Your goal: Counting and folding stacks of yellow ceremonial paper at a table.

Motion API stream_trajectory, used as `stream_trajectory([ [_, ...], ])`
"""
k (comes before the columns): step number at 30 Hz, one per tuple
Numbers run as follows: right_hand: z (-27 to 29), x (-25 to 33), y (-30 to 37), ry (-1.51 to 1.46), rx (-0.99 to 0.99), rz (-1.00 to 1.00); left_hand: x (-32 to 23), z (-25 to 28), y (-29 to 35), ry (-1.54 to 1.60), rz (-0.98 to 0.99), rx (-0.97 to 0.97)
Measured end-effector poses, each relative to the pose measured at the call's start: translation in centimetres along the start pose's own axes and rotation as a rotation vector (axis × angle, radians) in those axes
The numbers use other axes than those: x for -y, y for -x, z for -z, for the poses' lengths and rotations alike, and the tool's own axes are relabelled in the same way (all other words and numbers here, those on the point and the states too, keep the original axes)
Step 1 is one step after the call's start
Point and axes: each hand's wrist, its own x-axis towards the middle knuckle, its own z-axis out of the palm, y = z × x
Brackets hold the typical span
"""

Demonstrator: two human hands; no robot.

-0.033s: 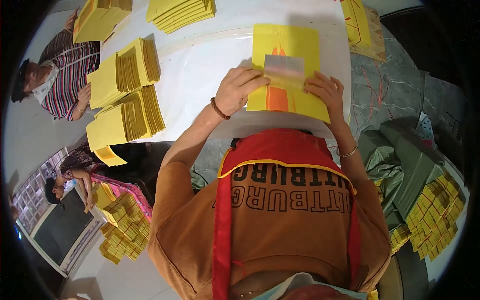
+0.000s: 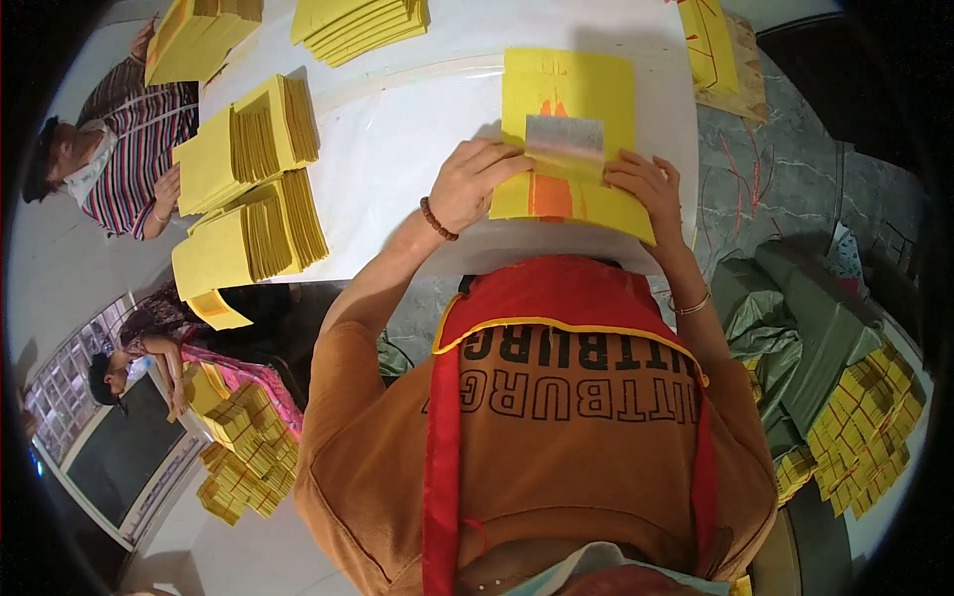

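A sheet of yellow paper point(image 2: 569, 79) lies in front of me near the table's right side, bearing a silver rectangle point(image 2: 564, 132) and an orange patch point(image 2: 551, 195). Its near part bows up slightly. My left hand point(image 2: 477, 181), with a brown bead bracelet at the wrist, is closed on the paper's left edge, fingers bent toward the silver rectangle. At the right edge my right hand point(image 2: 648, 189) grips the paper, thumb side toward the middle. Whether one sheet or several lie together cannot be made out.
Folded yellow paper stacks point(image 2: 214, 159) stand on the white table point(image 2: 407, 129) at left, with more at the far edge. A person in a striped shirt point(image 2: 134, 164) is at the left; another sits lower left beside yellow bundles point(image 2: 248, 447). Tied bundles point(image 2: 865, 427) lie right, near green sacking point(image 2: 795, 328).
The far edge of the silver rectangle sits slightly nearer to me, and the paper's near part looks a little more bowed. Both hands have barely shifted.
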Motion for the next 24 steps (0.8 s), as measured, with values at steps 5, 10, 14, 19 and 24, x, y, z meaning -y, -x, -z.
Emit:
stream_trajectory([
  [5,-1.0,0.0,0.2,-0.295,0.052,-0.334,0.1,-1.8,1.4,0.192,0.209,0.011],
  [10,-1.3,1.0,-2.4,-0.503,-0.05,-0.653,0.3,-3.4,0.0,0.476,0.779,-0.076],
  [14,-1.7,0.5,-2.9,-0.405,-0.13,-0.612,0.4,-3.6,-0.3,0.569,0.865,-0.052],
  [19,-2.0,-0.2,-2.8,-0.409,-0.031,-0.605,1.3,-4.6,0.2,0.638,0.877,-0.13],
  [24,-2.5,-0.8,-2.9,-0.505,-0.045,-0.698,1.7,-5.0,-0.1,0.655,0.839,-0.183],
])
